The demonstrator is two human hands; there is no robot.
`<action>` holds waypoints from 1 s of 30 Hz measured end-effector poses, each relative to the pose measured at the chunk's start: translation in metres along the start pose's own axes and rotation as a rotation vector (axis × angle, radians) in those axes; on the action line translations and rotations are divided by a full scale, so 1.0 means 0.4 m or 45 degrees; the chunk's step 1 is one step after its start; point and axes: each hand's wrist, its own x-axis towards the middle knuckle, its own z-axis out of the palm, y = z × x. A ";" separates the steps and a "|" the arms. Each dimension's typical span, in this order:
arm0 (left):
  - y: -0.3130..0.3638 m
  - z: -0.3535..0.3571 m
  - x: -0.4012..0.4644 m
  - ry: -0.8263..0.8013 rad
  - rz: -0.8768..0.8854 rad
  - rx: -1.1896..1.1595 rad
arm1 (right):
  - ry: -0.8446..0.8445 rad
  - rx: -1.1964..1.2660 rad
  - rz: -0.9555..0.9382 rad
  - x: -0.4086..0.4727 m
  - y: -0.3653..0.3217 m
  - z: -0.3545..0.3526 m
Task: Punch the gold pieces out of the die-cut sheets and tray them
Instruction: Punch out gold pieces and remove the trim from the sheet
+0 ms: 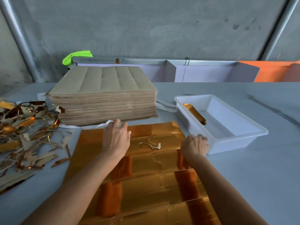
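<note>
Left hand [116,138] lies flat with fingers spread on the gold sheet [142,172], probably pinning it so it won't slide. Right hand [194,144] curls at the sheet's right edge, likely gripping it, hard to tell. The white tray [227,140] beside it holds a few gold pieces [195,113].

Right hand [194,144] fingertips hidden; gold sheet [146,184] cropped below.

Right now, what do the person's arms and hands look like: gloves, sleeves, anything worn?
Both are bare. The left hand and right hand have no gloves, and no rings, watch or bands show. Both forearms are uncovered up to the bottom edge of the picture, with no sleeve in view. No markings or tape are visible.
</note>
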 end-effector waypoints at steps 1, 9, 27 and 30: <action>0.007 0.005 -0.005 -0.011 0.016 -0.011 | -0.074 -0.037 0.021 0.000 -0.001 0.008; 0.024 0.040 -0.040 -0.082 0.050 -0.089 | -0.047 -0.027 -0.008 -0.012 -0.001 0.024; 0.095 -0.060 -0.022 -0.021 0.042 -0.566 | 0.022 0.976 -0.403 -0.025 0.000 -0.124; 0.135 -0.108 -0.022 0.058 0.244 -0.722 | -0.215 1.105 -0.548 -0.047 -0.012 -0.178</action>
